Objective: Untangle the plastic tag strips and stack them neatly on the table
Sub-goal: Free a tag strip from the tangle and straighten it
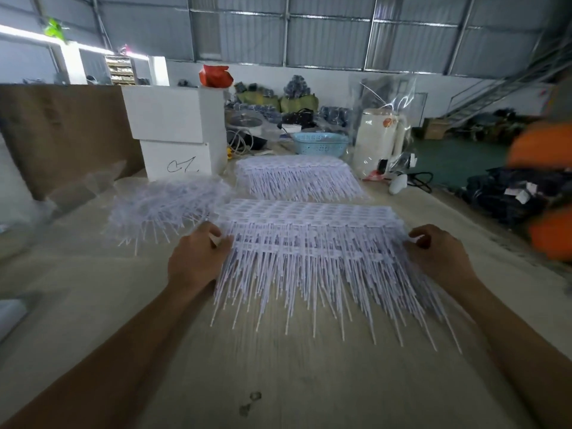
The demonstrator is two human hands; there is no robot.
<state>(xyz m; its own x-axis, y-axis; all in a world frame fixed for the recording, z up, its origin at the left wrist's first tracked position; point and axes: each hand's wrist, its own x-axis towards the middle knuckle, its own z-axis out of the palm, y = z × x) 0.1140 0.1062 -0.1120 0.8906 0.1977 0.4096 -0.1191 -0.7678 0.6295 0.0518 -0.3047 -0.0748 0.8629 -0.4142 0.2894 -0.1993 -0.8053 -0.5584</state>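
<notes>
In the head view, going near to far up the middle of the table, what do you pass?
Dark stains on the table → near stack of tag strips, held at its ends by left hand and right hand → far stack → blue basket.

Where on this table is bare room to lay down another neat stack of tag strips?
Bare table lies left of the left hand and nearest the camera, below the held stack. Crowded: tangled pile, far stack, blue basket.
</notes>
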